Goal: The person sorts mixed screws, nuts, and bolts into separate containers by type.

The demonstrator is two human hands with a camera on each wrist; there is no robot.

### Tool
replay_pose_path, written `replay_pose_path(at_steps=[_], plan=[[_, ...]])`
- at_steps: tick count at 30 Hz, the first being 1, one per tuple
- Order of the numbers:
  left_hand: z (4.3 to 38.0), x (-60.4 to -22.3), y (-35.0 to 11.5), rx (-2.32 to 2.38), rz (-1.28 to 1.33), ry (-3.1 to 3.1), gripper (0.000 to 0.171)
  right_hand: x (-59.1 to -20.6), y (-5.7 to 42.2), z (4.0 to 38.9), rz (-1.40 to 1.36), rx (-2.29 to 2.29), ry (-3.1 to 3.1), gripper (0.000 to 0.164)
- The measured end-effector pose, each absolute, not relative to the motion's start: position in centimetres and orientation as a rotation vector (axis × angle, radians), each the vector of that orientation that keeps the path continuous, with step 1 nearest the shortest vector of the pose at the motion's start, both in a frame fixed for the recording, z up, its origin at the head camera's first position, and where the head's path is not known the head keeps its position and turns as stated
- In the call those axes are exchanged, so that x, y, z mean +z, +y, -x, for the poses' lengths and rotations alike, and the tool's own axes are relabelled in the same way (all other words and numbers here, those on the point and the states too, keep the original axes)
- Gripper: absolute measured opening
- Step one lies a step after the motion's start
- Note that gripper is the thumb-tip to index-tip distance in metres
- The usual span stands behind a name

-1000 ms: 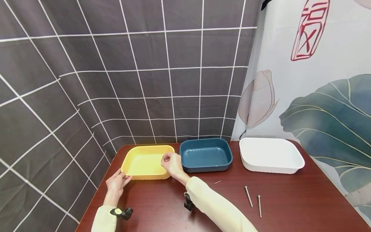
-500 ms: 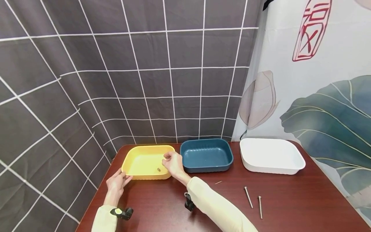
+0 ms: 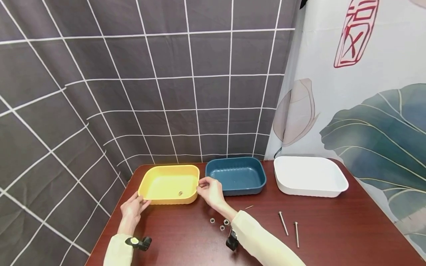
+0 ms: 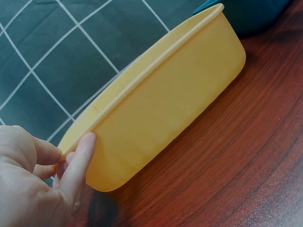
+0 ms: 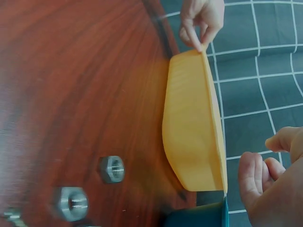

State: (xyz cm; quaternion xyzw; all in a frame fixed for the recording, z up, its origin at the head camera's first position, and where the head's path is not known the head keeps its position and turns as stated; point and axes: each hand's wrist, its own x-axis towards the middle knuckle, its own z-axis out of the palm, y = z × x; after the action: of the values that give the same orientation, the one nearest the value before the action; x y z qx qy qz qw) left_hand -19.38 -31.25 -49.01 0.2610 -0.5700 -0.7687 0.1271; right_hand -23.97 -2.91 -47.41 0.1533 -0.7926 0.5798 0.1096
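My left hand (image 3: 131,210) pinches the near left corner of the yellow tray (image 3: 171,202), thumb and fingers at its rim in the left wrist view. A small metal nut (image 3: 181,193) lies inside this tray, toward the front right. Just past the tray's right edge is my right hand (image 3: 212,192), overlapping the blue tray (image 3: 244,192) in the head view. Its fingers are loosely bent with nothing between them, the thumb apart from the fingertips in the right wrist view. Several hex nuts (image 5: 112,169) lie on the table beside my right forearm.
To the right of the blue tray stands a white tray (image 3: 311,191). Two long bolts (image 3: 283,223) and a short thin metal piece (image 3: 249,207) lie on the dark red table (image 3: 186,236). A grey checked curtain (image 3: 213,92) hangs behind the trays.
My right hand has let go of a nut inside the yellow tray and moved right, out over its edge. Nuts on the table have come into view. My left hand keeps its place.
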Motion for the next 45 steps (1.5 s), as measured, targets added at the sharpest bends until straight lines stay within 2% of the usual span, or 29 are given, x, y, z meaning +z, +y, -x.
replay_pose_path(at_steps=[15, 30, 45], plan=[[19.4, -49.0, -31.1, -2.223, -0.768, -1.671, 0.056, -48.2, 1.6, 19.3, -0.357, 1.791, -2.346, 0.018], [19.4, -49.0, -31.2, -2.224, -0.762, -1.671, 0.056, -50.2, 4.1, 16.6, -0.221, 1.698, -2.404, 0.019], [19.4, -49.1, -31.2, -2.234, -0.753, -1.670, 0.056, -52.8, 4.7, 14.9, -0.226, 1.634, -2.441, 0.023]])
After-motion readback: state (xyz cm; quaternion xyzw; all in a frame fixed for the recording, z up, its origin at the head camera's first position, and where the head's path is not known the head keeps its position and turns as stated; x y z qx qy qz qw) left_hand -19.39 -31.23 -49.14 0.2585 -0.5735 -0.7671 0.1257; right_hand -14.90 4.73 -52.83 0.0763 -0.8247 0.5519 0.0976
